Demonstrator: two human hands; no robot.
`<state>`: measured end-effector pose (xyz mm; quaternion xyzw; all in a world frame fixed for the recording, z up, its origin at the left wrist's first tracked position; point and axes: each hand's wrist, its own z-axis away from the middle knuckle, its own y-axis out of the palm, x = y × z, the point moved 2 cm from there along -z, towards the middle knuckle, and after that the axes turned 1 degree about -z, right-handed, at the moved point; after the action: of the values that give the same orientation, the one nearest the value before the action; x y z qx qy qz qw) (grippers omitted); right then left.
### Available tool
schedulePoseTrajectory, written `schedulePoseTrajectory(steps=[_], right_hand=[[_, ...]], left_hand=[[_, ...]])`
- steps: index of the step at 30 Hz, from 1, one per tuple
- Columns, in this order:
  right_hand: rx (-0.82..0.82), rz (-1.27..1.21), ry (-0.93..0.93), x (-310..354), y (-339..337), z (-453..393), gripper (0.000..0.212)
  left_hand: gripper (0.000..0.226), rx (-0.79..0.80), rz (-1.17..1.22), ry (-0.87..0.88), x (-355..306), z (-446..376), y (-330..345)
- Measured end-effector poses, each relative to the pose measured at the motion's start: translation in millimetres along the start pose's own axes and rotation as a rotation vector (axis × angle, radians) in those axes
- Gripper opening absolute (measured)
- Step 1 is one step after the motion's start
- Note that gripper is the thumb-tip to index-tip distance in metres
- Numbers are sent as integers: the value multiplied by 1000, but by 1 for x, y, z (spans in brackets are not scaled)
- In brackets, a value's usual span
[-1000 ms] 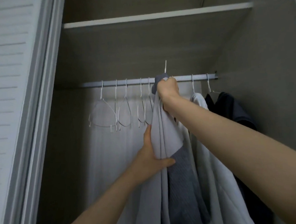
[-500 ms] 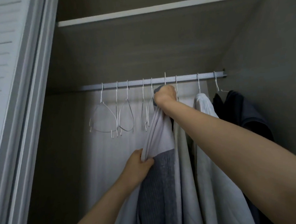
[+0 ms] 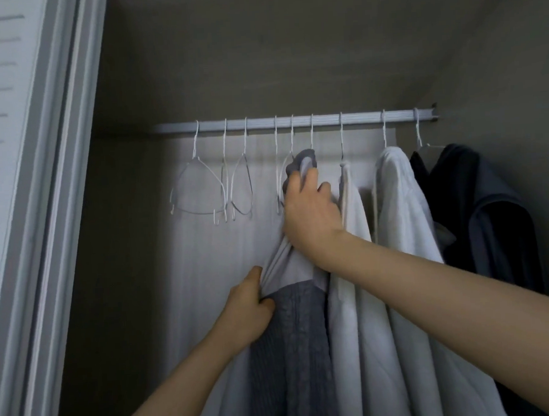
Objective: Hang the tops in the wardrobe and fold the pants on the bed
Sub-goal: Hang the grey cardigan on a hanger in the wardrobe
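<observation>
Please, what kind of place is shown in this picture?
Most likely the inside of a bedroom wardrobe: a grey metal hanging rail carries empty white wire hangers, and white tops and a dark navy garment hang from it.

I see rail (image 3: 294,122): ribbed matt metal. Empty hangers (image 3: 199,192): thin white wire. Grey top (image 3: 292,334): soft cloth, ribbed knit lower part. White tops (image 3: 400,207): matt cloth. Wardrobe wall (image 3: 259,65): matt.

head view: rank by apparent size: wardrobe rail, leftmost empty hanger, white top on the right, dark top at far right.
1. White top, the tallest; its lower part is hidden behind the right arm.
2. Dark top, close to it and partly hidden, so this order is unsure.
3. Wardrobe rail, long but thin.
4. Leftmost empty hanger.
</observation>
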<state>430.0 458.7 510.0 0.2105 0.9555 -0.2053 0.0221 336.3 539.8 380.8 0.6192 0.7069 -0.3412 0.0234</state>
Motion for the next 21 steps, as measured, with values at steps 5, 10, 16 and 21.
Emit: schedulePoseTrajectory(steps=[5,10,16,21], right_hand=[[69,33,-70,13,8,39,52],[317,-124,4,23,20,96,75],[486,-370,-38,26,5,171,81],[502,-492,-64,26,-22,218,75]], left_hand=[[18,-18,-28,-25,10,32,23],[31,71,64,-42,21,70,54],[23,98,60,-188,29,127,45],[27,245,-119,-243,14,190,19]])
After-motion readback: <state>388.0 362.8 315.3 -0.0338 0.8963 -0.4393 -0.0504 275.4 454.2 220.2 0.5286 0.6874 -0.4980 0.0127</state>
